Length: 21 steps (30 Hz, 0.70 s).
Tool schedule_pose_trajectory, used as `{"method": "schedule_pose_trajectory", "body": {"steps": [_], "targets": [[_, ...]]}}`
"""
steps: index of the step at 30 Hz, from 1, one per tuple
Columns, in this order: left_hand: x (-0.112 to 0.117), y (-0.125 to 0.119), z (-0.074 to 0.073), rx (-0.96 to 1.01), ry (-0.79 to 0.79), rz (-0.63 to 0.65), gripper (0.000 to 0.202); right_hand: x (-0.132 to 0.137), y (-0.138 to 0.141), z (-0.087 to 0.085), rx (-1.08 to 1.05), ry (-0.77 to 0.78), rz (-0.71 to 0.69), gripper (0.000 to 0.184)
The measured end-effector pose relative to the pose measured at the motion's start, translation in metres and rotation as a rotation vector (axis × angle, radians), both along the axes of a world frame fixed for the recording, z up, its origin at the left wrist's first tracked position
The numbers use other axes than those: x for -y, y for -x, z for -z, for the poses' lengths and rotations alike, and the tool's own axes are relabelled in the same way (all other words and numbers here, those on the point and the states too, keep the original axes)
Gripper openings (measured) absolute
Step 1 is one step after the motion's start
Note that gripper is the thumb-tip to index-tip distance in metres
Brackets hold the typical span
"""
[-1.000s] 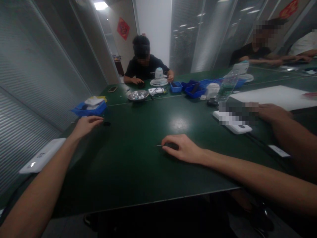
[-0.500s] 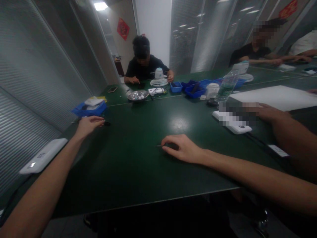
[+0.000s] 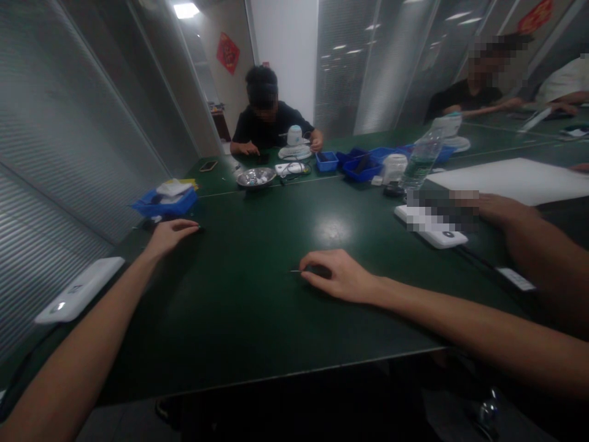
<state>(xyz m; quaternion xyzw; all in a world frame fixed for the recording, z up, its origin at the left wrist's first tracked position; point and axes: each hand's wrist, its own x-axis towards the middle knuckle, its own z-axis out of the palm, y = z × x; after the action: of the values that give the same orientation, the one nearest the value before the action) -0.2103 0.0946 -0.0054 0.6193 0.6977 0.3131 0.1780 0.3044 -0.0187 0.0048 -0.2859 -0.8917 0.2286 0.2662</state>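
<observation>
The left hand (image 3: 168, 236) lies palm down on the tabletop (image 3: 257, 319), fingers stretched out and barely spread, tips at a small dark piece (image 3: 199, 229) just below the blue plastic bin (image 3: 165, 202); I cannot tell whether it actually has hold of the piece. The right hand (image 3: 343, 277) is curled closed over a thin metal-tipped tool (image 3: 295, 271), only the bare point showing past the fingers. A piece this small on a smooth surface is best pinched between fingertip and thumb, not dragged; the tool is safest with its point kept low and flat. The tabletop is dark green, matte with a soft glare; a flat white device (image 3: 78, 298) lies near the left forearm; a co-worker's hand (image 3: 501, 209) rests beside another white device (image 3: 432, 230).
</observation>
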Motion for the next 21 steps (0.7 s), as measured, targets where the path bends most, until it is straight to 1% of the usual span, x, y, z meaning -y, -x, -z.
{"method": "schedule_pose_trajectory", "body": {"steps": [4, 9, 14, 18, 21], "targets": [[-0.001, 0.005, 0.002, -0.011, -0.006, -0.011, 0.058, -0.001, 0.000, 0.001, 0.008, 0.000, -0.003, 0.021], [-0.004, 0.003, 0.005, 0.008, -0.018, -0.047, 0.056, -0.002, 0.001, 0.003, 0.006, -0.012, 0.006, 0.020], [-0.010, 0.001, 0.010, 0.092, -0.020, -0.067, 0.054, -0.001, 0.001, 0.003, 0.003, -0.013, -0.001, 0.021], [-0.014, 0.001, 0.014, 0.163, -0.036, -0.088, 0.046, 0.000, 0.001, 0.002, 0.007, -0.019, 0.001, 0.021], [-0.013, 0.000, 0.014, 0.081, -0.035, -0.095, 0.045, 0.000, 0.000, 0.001, 0.012, -0.008, -0.003, 0.021]]}}
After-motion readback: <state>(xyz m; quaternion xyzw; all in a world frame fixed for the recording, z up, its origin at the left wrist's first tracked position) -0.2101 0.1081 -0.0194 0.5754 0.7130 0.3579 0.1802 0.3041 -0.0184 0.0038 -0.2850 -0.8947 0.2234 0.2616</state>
